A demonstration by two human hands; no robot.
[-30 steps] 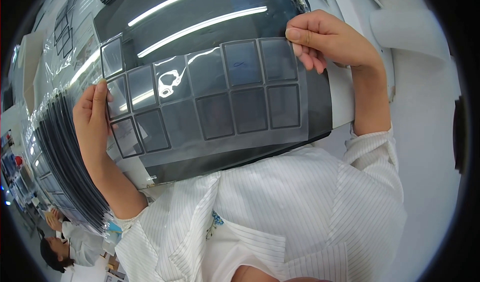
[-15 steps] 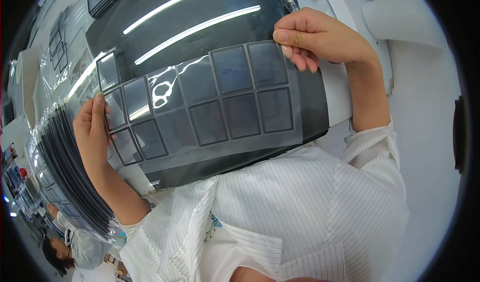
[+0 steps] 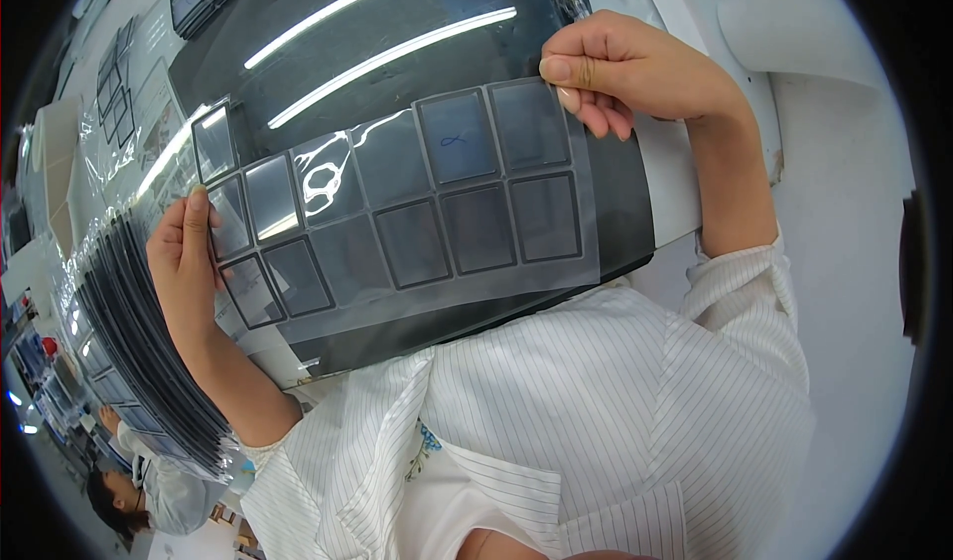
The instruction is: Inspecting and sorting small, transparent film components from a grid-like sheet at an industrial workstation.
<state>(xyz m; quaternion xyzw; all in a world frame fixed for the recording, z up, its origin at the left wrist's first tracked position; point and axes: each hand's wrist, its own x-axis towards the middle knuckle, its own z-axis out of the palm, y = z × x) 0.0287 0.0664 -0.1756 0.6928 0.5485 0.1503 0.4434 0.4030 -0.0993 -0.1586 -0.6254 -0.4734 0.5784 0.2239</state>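
Note:
A clear film sheet [image 3: 352, 259] stretches between my hands above a glossy black board [image 3: 457, 62]. Two rows of rectangular cells run across it, several bordered by dark frames [image 3: 480, 227], and one upper cell carries a small blue mark. My left hand [image 3: 186, 252] is closed on the sheet's left edge, thumb on top and the other fingers partly hidden behind. At the upper right corner, my right hand [image 3: 620, 69] pinches the film between thumb and forefinger, its other fingers loosely curled.
Left of the board stands a thick row of black-edged sheets [image 3: 149, 351] with shiny plastic around it. Loose dark frames [image 3: 117, 88] lie farther off at the upper left. A white roll [image 3: 794, 34] is at the upper right. Another person [image 3: 164, 490] is at lower left.
The sheet and both hands stay almost where they were; the right hand has shifted very slightly up and left. The person at lower left has moved a little.

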